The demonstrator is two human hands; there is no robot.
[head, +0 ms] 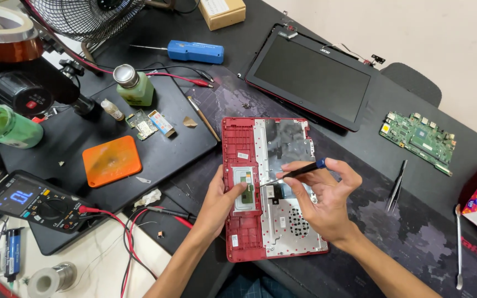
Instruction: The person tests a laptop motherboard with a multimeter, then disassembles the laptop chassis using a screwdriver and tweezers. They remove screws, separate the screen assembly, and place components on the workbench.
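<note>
A red laptop base shell (240,140), opened with its silver inner plate up, lies on the dark mat in front of me. My left hand (219,204) rests on its left edge, thumb on the touchpad module (244,182). My right hand (321,196) holds a thin black screwdriver with a blue cap (296,171), its tip pointing left onto the plate near the touchpad.
A detached laptop screen (310,77) lies behind, a green motherboard (418,140) to the right with tweezers (397,185) and a metal spudger (459,248). On the left are an orange pad (111,161), a multimeter (31,201) with red leads, bottles, a small circuit board (142,126) and a blue screwdriver (194,51).
</note>
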